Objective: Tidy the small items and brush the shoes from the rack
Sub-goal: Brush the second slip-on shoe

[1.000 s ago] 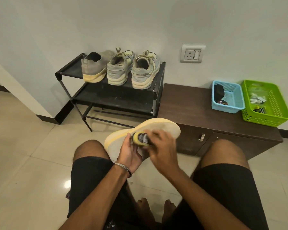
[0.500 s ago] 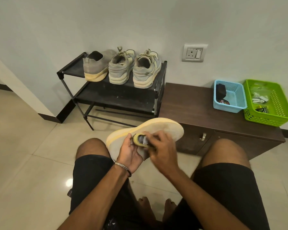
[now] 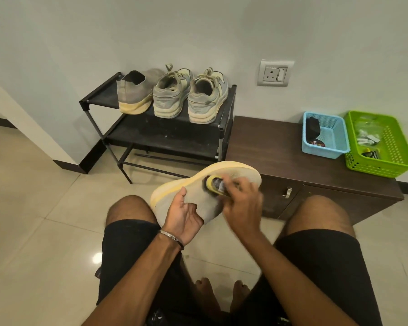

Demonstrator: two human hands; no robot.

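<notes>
I hold a grey knit shoe with a yellow sole [image 3: 240,174] on its side above my knees. My left hand [image 3: 183,216] grips its heel end from below. My right hand [image 3: 242,203] is closed on a small yellow brush [image 3: 213,183], which presses against the shoe's grey upper; the hand is motion-blurred. On the top shelf of the black rack [image 3: 165,135] stand the matching grey shoe [image 3: 133,92] and a pair of laced grey-green sneakers [image 3: 190,95], heels toward me.
A low dark wooden cabinet [image 3: 271,149] stands right of the rack. On it sit a blue basket [image 3: 332,142] with dark items and a green basket [image 3: 391,149] with small packets. A wall socket [image 3: 275,72] is above. My bare knees and feet are over the tiled floor.
My right hand has drawn the brush up along the shoe's upper, away from my left thumb. The shoe has tilted slightly and more of its grey side shows.
</notes>
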